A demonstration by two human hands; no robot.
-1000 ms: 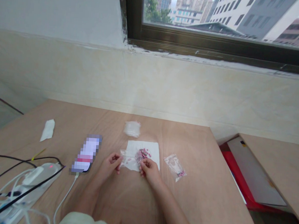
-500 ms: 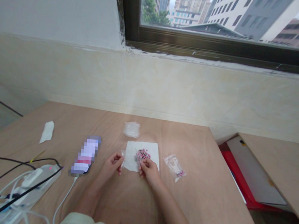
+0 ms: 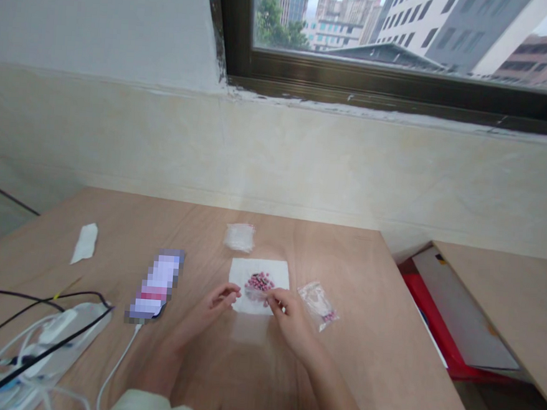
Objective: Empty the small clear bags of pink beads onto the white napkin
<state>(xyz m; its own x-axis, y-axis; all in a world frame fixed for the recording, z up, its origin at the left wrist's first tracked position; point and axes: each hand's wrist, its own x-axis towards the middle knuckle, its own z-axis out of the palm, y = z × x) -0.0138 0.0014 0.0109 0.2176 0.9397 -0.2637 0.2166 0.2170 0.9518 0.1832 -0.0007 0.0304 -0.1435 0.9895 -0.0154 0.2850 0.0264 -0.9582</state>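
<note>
A white paper square (image 3: 278, 271) lies on the wooden table (image 3: 367, 336) with a small heap of pink beads (image 3: 259, 281) on it. My left hand (image 3: 217, 303) and my right hand (image 3: 290, 315) meet at the paper's near edge. The fingers of both are pinched on a thin clear plastic bag (image 3: 254, 294) stretched between them just in front of the beads. The bag is faint and hard to make out.
A clear bag holding a few pink beads (image 3: 319, 302) lies right of the paper, and another clear bag (image 3: 240, 236) lies behind it. A phone (image 3: 155, 283), a power strip with cables (image 3: 53, 333) and a folded tissue (image 3: 85, 242) are at left. A red folder (image 3: 434, 322) sits beyond the right edge.
Both hands moved closer together and slightly forward to the paper's near edge. The clear bag, earlier spread over the paper's left part, is now drawn narrow between the fingertips.
</note>
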